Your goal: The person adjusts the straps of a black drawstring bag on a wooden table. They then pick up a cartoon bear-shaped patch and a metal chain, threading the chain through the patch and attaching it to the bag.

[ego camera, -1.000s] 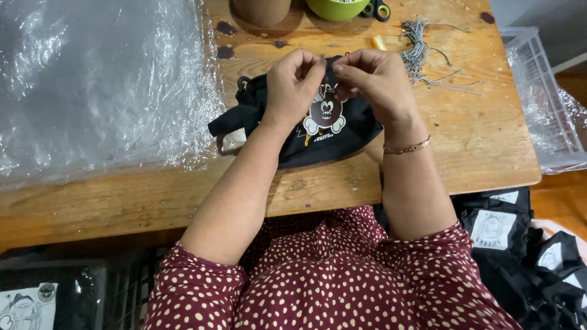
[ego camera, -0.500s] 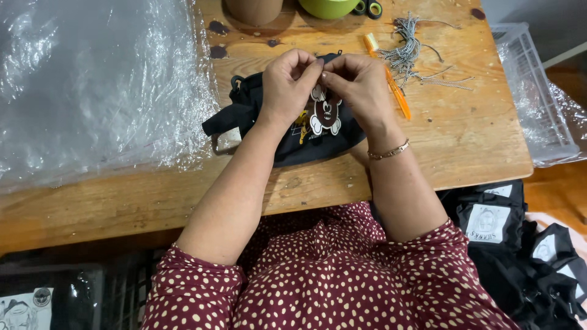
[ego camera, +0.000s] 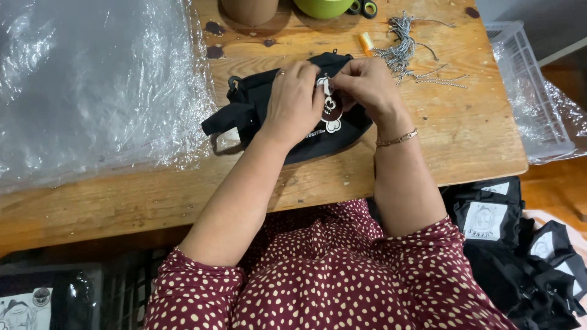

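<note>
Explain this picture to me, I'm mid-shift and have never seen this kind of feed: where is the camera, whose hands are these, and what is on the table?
There is no machine here. The single view comes from a camera worn on a person's head, looking down at their own two bare hands over a worn wooden table.

The left hand and right hand meet over a small black fabric bag with a strap. Together they pinch a small brown and white cartoon-shaped tag at the bag's top edge.

Around them: a large sheet of crinkled clear plastic wrap on the left, a bundle of thin silvery ball chains beyond the right hand, and a small yellow cylinder beside it. A pile of similar black bags lies below the table on the right.
</note>
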